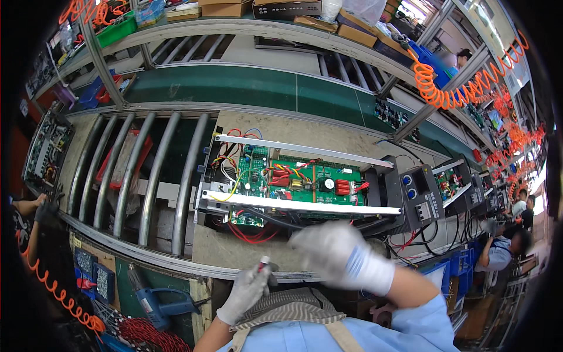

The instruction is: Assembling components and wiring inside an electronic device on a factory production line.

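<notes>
left hand: gloved left hand (pixel 249 291) sits low at the near edge of the tabletop (pixel 234 249), grip curled around a small pen-like tool (pixel 263 263) with a red tip poking up out of the fist

right hand: gloved right hand (pixel 334 249) is pretty blurred, up over the near edge just in front of the chassis. Honestly can't tell if the grip is wide or narrow, and I can't see anything in it

open chassis: the open electronics unit (pixel 293 185) lies on the tabletop right ahead of both hands, with two pale metal rails across its top and bottom edges

circuit boards: green boards (pixel 305 182) inside the frame, lots of red, yellow and white wires, a round black part near the middle-right

front panel: dark panel (pixel 417 196) with two blue knobs lies just beside the right end of the unit

rollers: metal roller bars (pixel 141 176) fill the left stretch of the line

drill: blue power drill (pixel 161 302) hangs below the tabletop edge, lower left

air hose: orange coiled hose (pixel 446 94) runs overhead at upper right

other people: workers at right (pixel 498 249), someone's arm at far left (pixel 29 214)
</notes>
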The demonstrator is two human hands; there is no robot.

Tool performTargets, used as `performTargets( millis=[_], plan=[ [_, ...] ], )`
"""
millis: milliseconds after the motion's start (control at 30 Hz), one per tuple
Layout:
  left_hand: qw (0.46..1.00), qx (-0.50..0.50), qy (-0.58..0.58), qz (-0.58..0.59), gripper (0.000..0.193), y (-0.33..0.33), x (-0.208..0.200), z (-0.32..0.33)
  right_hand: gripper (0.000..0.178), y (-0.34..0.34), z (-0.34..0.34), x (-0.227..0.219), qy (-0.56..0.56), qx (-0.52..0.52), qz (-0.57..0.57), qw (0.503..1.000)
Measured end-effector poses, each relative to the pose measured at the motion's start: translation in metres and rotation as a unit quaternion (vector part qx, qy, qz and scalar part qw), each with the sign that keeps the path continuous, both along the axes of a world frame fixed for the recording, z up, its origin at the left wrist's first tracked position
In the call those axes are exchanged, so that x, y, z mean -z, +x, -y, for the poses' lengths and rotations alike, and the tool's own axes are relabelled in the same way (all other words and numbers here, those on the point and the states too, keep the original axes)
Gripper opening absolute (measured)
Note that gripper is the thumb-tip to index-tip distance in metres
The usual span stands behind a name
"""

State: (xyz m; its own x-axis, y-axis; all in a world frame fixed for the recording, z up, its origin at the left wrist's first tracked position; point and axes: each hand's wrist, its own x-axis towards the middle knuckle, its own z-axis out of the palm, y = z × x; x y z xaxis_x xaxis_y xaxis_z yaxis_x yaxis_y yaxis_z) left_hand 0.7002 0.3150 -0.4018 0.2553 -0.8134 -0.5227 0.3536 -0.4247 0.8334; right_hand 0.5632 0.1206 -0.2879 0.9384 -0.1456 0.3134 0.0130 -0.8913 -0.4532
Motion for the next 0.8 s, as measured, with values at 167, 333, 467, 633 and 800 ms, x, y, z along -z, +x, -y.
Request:
performTargets(
  millis=[167,333,467,633,800],
  plan=[
    [0.904,0.301,-0.123,0.277,0.024,-0.008,-0.024,0.003,0.027,-0.036,-0.064,0.063,0.229,0.034,-0.144,0.962],
    [0.904,0.346,-0.081,0.238,0.034,0.014,-0.027,-0.01,0.023,-0.064,-0.045,0.075,0.214,0.056,-0.27,0.937],
    [0.899,0.303,-0.245,0.199,0.038,0.02,-0.041,-0.006,0.017,-0.045,-0.061,0.117,0.178,0.028,-0.231,0.956],
    [0.983,-0.085,-0.154,-0.055,0.039,0.048,0.0,-0.02,0.017,0.005,-0.111,0.139,0.687,0.338,0.066,0.64],
    [0.987,-0.057,-0.085,-0.125,0.028,0.042,0.021,-0.037,0.016,0.048,-0.132,0.108,0.625,0.302,0.002,0.719]
  ],
)
